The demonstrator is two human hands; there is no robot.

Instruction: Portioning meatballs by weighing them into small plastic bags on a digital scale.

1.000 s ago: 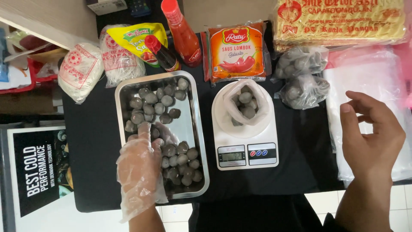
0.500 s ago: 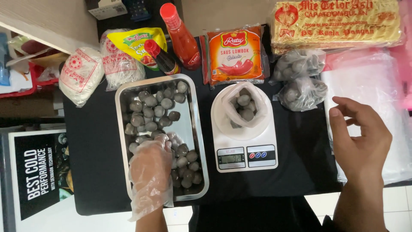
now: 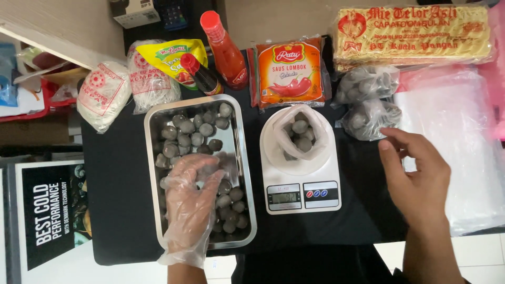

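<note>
Left hand [image 3: 190, 202]: your gloved fingers curl over meatballs [image 3: 195, 134] in the tray [image 3: 243, 158]; any catch beneath them is hidden.
Right hand [image 3: 418, 176]: loosely spread, holding nothing, beside the scale [image 3: 301, 181].

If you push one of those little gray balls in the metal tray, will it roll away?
Probably yes. The gray balls look round and smooth, so one would likely roll until it bumps a neighbor or the wall of the metal tray. They look wet and shiny, so maybe slippery; the left hand wears a plastic glove.
</note>
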